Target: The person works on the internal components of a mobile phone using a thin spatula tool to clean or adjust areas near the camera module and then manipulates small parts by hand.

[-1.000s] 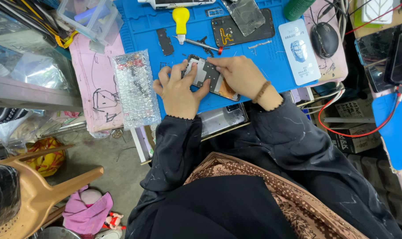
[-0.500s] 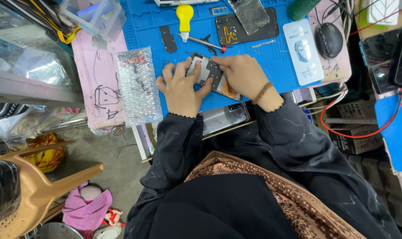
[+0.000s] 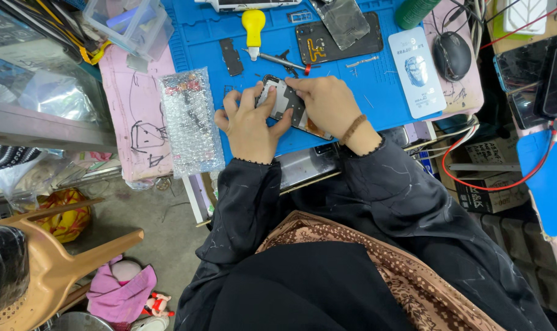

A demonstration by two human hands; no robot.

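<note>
Your hands cover much of the opened phone [image 3: 287,105], so only part of its dark inner frame, with small metal parts, shows between them — finer detail is too small to make out. It lies flat near the front edge of the blue work mat [image 3: 376,92]. Your left hand [image 3: 251,125] grips its left side, fingers curled around the edge. Your right hand [image 3: 327,104] rests on top, fingertips pressed on the upper edge. A sheet of bubble wrap [image 3: 189,119] lies just left.
</note>
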